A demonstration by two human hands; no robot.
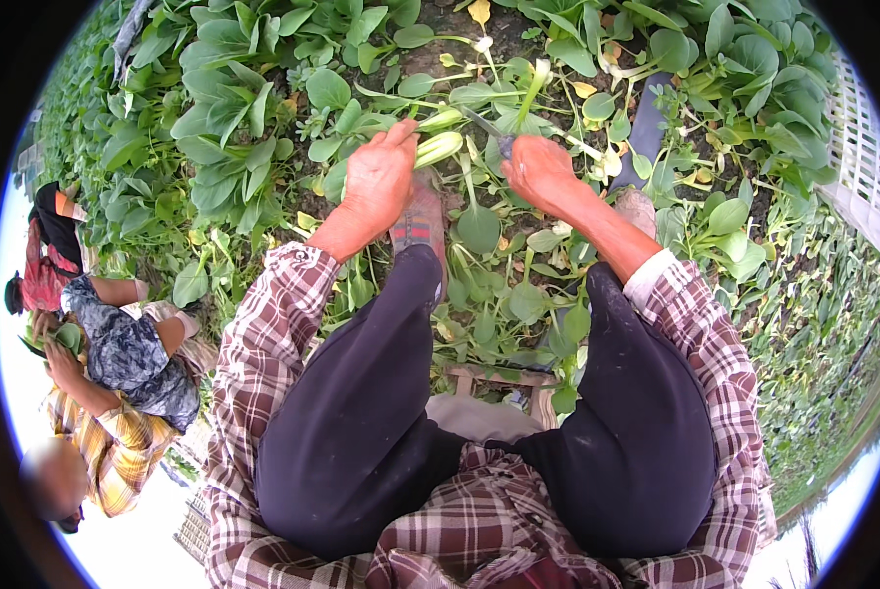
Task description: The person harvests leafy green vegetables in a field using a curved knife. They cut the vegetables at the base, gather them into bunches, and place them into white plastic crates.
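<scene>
My left hand [383, 173] is closed around leafy greens, with two pale green stalk bases [438, 149] showing at its right side; their leaves lie mostly behind the hand. Close by on the right, my right hand [541, 168] grips the dark handle of a knife [484, 123], whose blade points up and left towards the stalk bases. Blade and stalks look apart, though exact contact cannot be told. A cut stalk with a pale end [537, 82] stands just above my right hand. Loose leaves and pale root ends lie on the soil around both hands.
Growing leafy plants [222, 125] stand at the upper left, more [760, 81] at the upper right. A white plastic crate [863, 147] is at the right edge. A dark strip [642, 129] lies beyond my right shoe [636, 210]. Other people [127, 353] are at the left, one holding greens.
</scene>
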